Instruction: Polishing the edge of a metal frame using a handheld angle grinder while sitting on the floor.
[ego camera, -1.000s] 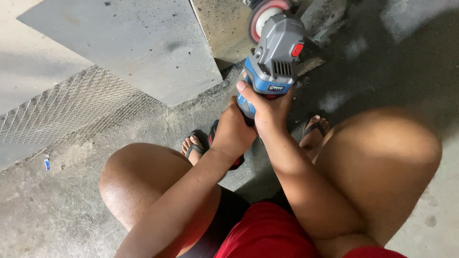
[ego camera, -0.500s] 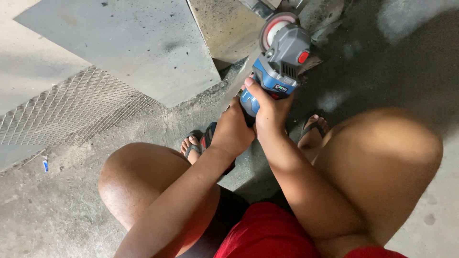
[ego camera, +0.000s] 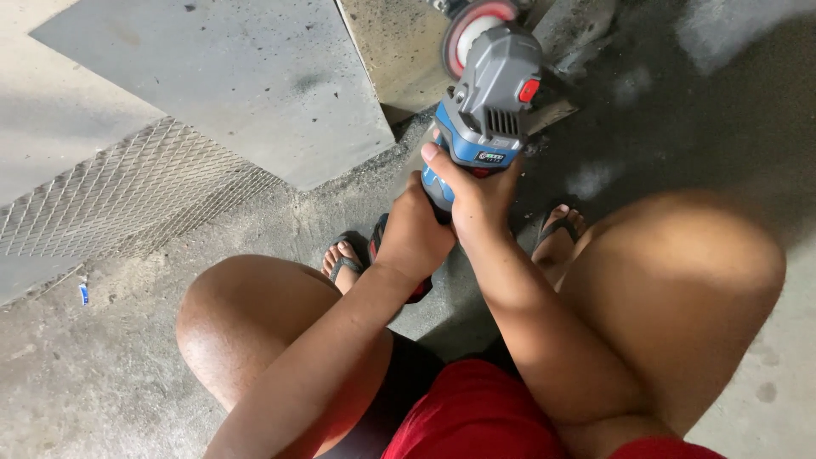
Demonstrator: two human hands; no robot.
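I am squatting on a concrete floor and holding a blue and grey angle grinder in front of me. My right hand wraps the rear of its handle. My left hand grips just below and to the left of it, on the handle's end. The grinder's round disc points away from me, at the edge of a tan stone slab. Whether the disc touches the slab I cannot tell.
A large grey slab lies at the upper left, with a sheet of metal mesh beside it. My knees and sandalled feet flank the hands. Grey dust covers the floor at the right. A small blue scrap lies at the left.
The grinder shifted slightly to the right and down, then came back a little. Both hands kept their hold on it throughout.
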